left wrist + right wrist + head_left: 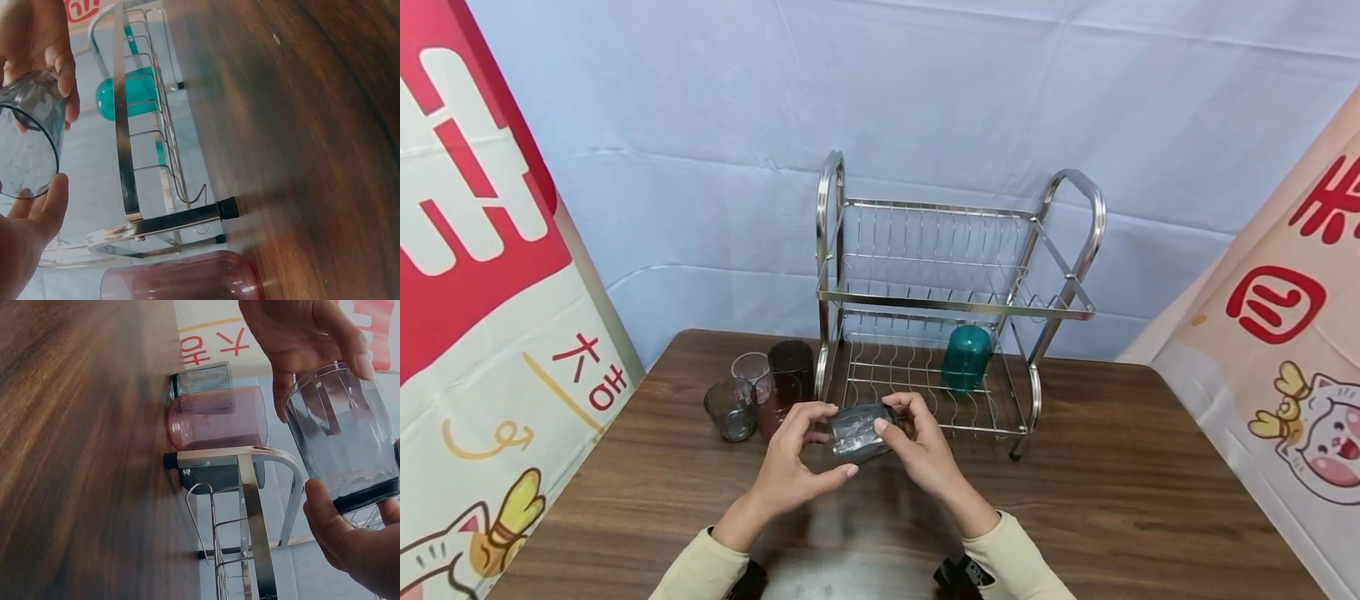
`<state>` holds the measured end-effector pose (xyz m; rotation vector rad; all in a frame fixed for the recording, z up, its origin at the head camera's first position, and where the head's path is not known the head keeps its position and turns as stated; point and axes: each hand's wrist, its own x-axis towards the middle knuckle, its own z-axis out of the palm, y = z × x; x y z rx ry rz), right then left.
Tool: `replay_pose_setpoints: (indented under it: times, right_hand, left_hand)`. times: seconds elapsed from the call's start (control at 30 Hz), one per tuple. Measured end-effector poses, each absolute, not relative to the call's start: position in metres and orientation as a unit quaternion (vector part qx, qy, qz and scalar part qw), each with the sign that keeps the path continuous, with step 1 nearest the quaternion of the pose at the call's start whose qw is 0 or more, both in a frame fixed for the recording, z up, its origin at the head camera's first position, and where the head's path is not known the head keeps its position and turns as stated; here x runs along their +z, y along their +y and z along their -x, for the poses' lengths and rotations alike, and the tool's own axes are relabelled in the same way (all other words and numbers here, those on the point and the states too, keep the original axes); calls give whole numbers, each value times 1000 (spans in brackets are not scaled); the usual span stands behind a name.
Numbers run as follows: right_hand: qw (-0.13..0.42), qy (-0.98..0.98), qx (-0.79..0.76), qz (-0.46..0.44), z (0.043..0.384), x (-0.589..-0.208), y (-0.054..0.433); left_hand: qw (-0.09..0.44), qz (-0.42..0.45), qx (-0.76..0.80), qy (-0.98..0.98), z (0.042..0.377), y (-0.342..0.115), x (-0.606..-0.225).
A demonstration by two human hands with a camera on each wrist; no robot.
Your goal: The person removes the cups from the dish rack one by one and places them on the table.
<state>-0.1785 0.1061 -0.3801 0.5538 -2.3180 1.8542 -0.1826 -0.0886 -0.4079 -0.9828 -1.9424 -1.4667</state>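
Between my two hands, in the air above the table, is a clear grey faceted glass [857, 429] tipped on its side. Its open mouth points left and its thick dark base [369, 495] right. My right hand [922, 446] grips the base end, thumb on the near side. My left hand [793, 458] curls round the rim end, its thumb at the rim [57, 165] in the left wrist view. Just beyond the hands stands a two-tier metal dish rack [955, 302], with a teal glass [967, 358] upside down on its lower tier.
Left of the rack, several glasses stand close together on the wooden table [1120, 500]: a short grey one [731, 411], a pink one [215, 419] and a dark one [792, 367]. A pale cloth [715, 208] hangs behind, with printed banners [497, 333] at both sides.
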Motion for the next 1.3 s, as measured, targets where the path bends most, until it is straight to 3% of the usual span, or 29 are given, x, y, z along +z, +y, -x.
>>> replay_pose_setpoints:
  times: [0.2, 0.47, 0.7, 0.8, 1.3]
  right_hand:
    - [74, -773, 596, -202, 175, -377, 108]
    - [93, -803, 550, -209, 192, -402, 120]
    - [184, -867, 383, -259, 201, -403, 134]
    - [199, -883, 333, -263, 205, -402, 142]
    - [188, -935, 205, -221, 225, -391, 174]
  left_hand:
    - [267, 364, -533, -716, 180, -90, -406]
    - [289, 367, -497, -732, 186, -97, -415]
    - [283, 352, -447, -773, 199, -117, -439]
    - [269, 343, -427, -793, 198, -125, -440]
    - [232, 311, -327, -862, 192, -160, -434]
